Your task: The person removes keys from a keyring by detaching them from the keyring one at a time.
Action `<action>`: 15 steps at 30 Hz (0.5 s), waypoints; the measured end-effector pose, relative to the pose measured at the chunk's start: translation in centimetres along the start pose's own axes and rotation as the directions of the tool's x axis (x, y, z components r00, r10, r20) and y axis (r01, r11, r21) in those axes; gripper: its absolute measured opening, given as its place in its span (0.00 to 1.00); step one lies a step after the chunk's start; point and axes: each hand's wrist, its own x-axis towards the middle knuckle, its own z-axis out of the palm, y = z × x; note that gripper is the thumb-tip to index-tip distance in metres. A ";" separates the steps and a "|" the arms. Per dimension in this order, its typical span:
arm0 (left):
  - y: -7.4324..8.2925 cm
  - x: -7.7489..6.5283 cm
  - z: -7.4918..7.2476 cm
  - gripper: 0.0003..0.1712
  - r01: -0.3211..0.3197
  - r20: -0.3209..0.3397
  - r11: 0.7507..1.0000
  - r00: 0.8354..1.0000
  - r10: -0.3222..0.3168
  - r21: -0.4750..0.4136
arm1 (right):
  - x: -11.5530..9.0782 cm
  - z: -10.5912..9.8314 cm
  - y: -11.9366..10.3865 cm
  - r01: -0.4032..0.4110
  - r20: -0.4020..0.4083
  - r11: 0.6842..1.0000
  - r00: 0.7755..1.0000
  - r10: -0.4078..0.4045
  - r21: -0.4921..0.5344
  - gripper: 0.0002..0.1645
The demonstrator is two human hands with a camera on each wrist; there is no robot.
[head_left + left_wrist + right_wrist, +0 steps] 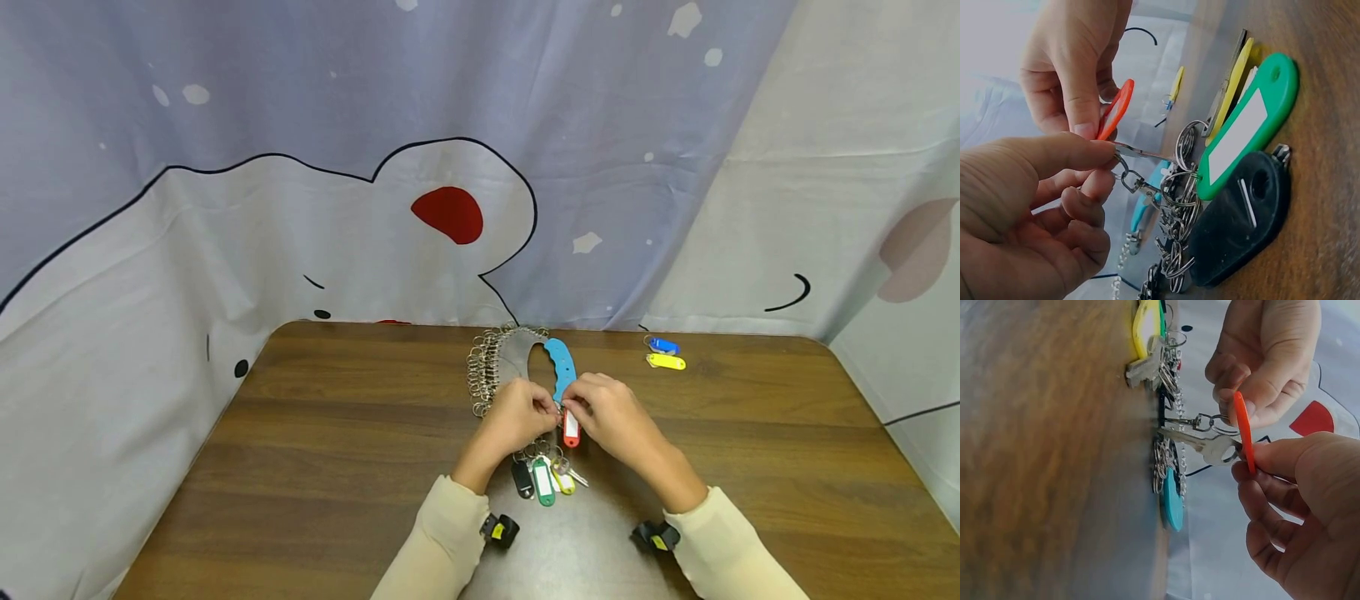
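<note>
A red key tag [572, 427] with a white label is pinched between the thumb and fingers of my right hand [606, 410]. A silver key [1213, 449] hangs beside the tag in the right wrist view. Close against it, my left hand [521, 412] pinches a small metal split ring [1124, 165], which links to a swivel clasp [1143, 185]. Just beyond the hands lies a curved blue handle [561, 367] joined to a grey plate [513, 357] edged with many metal rings. Below the hands are black [522, 480], green [543, 482] and yellow [564, 481] key tags.
Blue [664, 346] and yellow [666, 362] key tags lie at the back right of the brown wooden table [360, 433]. A loose key [577, 477] lies by the near tags. A printed curtain [300, 233] hangs behind the table's back edge.
</note>
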 end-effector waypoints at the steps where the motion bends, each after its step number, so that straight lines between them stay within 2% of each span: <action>1: 0.0 0.0 0.0 0.07 -0.003 0.003 1.000 1.000 0.003 0.007 | 0.0 -0.1 0.0 -0.003 -0.001 1.000 1.000 0.003 -0.003 0.04; 8: 0.2 0.0 0.2 0.08 -0.012 0.045 0.998 0.999 0.009 0.057 | 0.1 -0.7 0.1 -0.004 0.012 1.000 1.000 0.004 0.000 0.03; 15: 0.3 0.0 0.4 0.09 -0.054 0.076 0.983 0.996 0.042 0.174 | 0.1 -1.1 0.3 0.009 -0.008 1.000 1.000 -0.009 -0.015 0.03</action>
